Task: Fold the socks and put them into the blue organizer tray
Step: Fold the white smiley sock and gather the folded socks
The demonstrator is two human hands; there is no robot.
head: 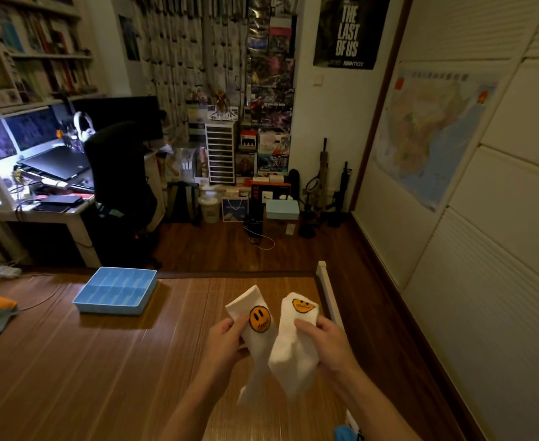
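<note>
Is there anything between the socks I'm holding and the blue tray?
Nothing visible. The left hand holds the left sock, the right hand the right sock; only bare wooden surface lies between them and the blue tray.

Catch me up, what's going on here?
A person is holding a pair of socks up over a wooden surface. The left hand grips one white sock and the right hand grips the second sock. Both socks hang unfolded, each with an orange smiley patch. The blue tray sits on the surface farther off to the left, and no socks show in it yet.
</note>
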